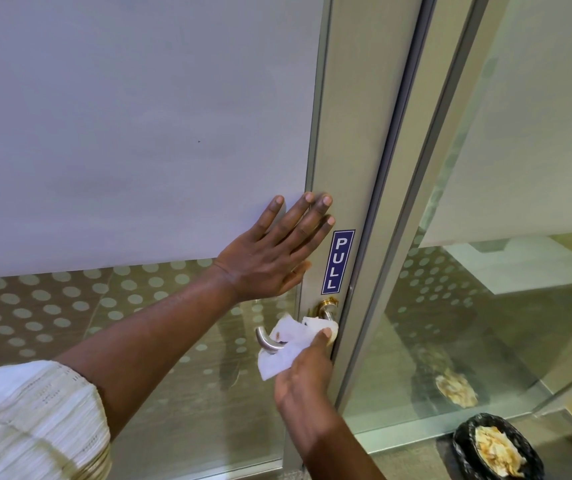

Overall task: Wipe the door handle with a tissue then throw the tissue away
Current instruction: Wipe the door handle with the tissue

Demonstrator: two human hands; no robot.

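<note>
1. Frosted glass fills most of the view: a glass door [121, 133] with a pale upper panel and, lower down, a band of clear glass printed with rows of pale dots.
2. A grey metal door frame [357, 150] runs down the middle, and on it, just above the handle, is a blue vertical sticker [338, 262] reading PULL.
3. The left hand [270, 258] lies flat and spread against the door, palm to the surface, fingertips reaching onto the metal frame beside the sticker; it holds nothing.
4. The left forearm crosses the lower glass from a cream, striped sleeve [31, 424] at the bottom left corner.
5. The door handle [270, 339] is a curved silver lever on a brass-coloured base, directly below the sticker.
6. A white tissue [289, 344] is draped over the lever (it hides the middle of the lever, so only the curved end and the base show).
7. The right hand [307, 379] comes up from below and pinches the tissue against the handle, thumb pressed on top near the frame.
8. To the right, a fixed glass panel [485, 306] shows a reflection of the bin.
9. On the floor at the bottom right stands a bin [499, 448] lined with black plastic and holding crumpled paper, well apart from the handle.
</note>
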